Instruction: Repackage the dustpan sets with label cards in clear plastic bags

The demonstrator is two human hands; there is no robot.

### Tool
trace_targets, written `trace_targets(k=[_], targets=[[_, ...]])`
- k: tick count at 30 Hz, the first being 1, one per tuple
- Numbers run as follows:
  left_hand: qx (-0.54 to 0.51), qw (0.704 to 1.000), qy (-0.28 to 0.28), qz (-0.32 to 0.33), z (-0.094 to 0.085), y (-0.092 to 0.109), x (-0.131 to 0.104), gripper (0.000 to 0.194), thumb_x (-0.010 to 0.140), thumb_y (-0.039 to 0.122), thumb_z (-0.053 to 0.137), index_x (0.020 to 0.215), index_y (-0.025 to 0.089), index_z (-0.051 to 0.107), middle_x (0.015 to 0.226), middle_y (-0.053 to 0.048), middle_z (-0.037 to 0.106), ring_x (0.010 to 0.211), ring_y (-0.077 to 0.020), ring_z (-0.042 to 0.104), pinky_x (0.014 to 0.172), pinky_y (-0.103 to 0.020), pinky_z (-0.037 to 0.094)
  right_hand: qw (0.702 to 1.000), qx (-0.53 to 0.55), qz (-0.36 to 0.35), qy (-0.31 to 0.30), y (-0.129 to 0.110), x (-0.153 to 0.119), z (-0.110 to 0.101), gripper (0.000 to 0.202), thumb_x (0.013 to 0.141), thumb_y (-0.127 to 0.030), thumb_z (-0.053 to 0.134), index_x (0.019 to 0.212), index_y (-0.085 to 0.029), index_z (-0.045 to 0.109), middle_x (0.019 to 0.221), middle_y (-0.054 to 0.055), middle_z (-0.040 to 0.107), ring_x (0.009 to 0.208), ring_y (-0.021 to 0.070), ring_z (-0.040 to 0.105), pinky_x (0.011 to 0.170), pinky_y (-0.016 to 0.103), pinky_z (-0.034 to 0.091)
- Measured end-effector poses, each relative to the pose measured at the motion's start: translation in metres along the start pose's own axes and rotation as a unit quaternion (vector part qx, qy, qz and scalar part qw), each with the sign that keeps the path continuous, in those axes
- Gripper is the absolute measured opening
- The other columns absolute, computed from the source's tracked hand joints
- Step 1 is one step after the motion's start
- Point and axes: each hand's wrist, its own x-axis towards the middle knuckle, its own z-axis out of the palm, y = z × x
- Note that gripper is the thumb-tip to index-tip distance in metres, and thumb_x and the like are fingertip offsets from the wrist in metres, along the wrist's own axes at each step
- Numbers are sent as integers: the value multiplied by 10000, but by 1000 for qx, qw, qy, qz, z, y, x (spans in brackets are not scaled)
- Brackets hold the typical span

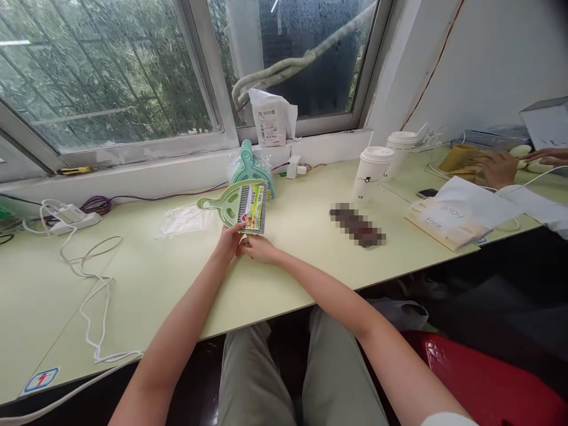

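A light green dustpan point(225, 204) with a grey-bristled brush and a colourful label point(254, 207) is held tilted above the table. My left hand point(231, 238) grips its lower edge, thumb on the label side. Just below that edge is my right hand point(258, 247), its fingers curled close to my left hand; whether they hold anything is too small to tell. Behind the dustpan, a stack of teal dustpans point(247, 163) in clear plastic stands against the wall under the window. A clear plastic wrapper point(187, 220) lies on the table to the left.
Two white cups point(373, 171) point(402, 145), a pixelated object point(357, 225) and a paper bag point(457, 213) are on the right. Another person's hand point(499, 170) is at the far right. White cables point(95, 284) and a power strip point(76, 222) lie left. A red stool point(483, 378) stands below.
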Motion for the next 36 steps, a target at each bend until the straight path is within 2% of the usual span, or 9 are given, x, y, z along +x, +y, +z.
trace_targets(k=[7, 10, 13, 15, 17, 20, 23, 32, 36], targets=[[-8, 999, 8, 33, -6, -2, 6, 573, 639, 221, 743, 1186, 200, 573, 962, -51, 716, 988, -229, 662, 782, -299, 543, 998, 56, -26, -11, 7, 1, -1, 434, 799, -153, 465, 1222, -227, 531, 819, -30, 704, 595, 99, 548, 499, 186, 447], [-12, 999, 13, 26, -14, 0, 11, 569, 630, 191, 747, 1175, 195, 584, 977, -55, 713, 959, -220, 669, 777, -300, 544, 991, 125, -20, -33, 12, 6, -3, 410, 779, -118, 464, 1166, -206, 563, 769, -29, 683, 545, 74, 545, 499, 169, 468], [-34, 997, 27, 59, -21, 3, 16, 549, 655, 163, 715, 1185, 209, 578, 1033, -52, 703, 1008, -200, 654, 848, -303, 534, 972, 214, 39, 91, 18, 13, -13, 304, 822, -156, 436, 1089, -180, 579, 877, 17, 686, 605, 74, 592, 483, 151, 477], [-41, 995, 36, 81, -24, 6, 18, 541, 663, 150, 702, 1185, 213, 575, 1067, -54, 694, 1053, -192, 638, 893, -297, 522, 932, 275, 81, 221, 21, 16, -24, 317, 877, -237, 405, 1172, -205, 517, 1013, 40, 679, 763, 98, 634, 524, 159, 511], [-34, 996, 28, 83, -25, 7, 18, 540, 655, 145, 710, 1175, 207, 577, 1087, -60, 689, 1059, -195, 636, 898, -293, 523, 891, 344, 90, 281, 24, 16, -36, 391, 908, -339, 401, 1289, -252, 404, 1151, 41, 648, 960, 121, 628, 628, 204, 557], [8, 999, -15, 46, -21, 5, 15, 541, 616, 148, 748, 1135, 173, 593, 1076, -81, 692, 998, -220, 657, 857, -327, 548, 871, 422, 59, 247, 25, 14, -45, 485, 865, -409, 515, 1302, -266, 363, 1253, 41, 602, 1115, 144, 586, 797, 279, 564], [52, 998, -46, -1, -14, -2, 12, 551, 568, 148, 781, 1092, 142, 611, 1052, -99, 695, 948, -252, 669, 831, -376, 560, 862, 428, 38, 270, 25, 14, -42, 485, 772, -316, 640, 1198, -249, 420, 1222, 35, 611, 1074, 144, 609, 863, 291, 545], [84, 995, -51, -15, -13, -6, 8, 702, 532, 120, 800, 1182, 157, 537, 1100, -112, 671, 1005, -268, 645, 861, -399, 538, 835, 453, 98, 296, 34, 14, -38, 395, 737, -252, 667, 1067, -240, 450, 1139, 27, 639, 890, 133, 655, 717, 268, 576], [82, 995, -58, -5, -18, -5, 7, 691, 588, 164, 784, 1226, 168, 519, 1049, -97, 678, 975, -246, 648, 880, -391, 517, 834, 490, 81, 241, 33, 12, -43, 255, 789, -220, 610, 1026, -217, 514, 1038, 21, 680, 828, 128, 668, 713, 269, 577]])
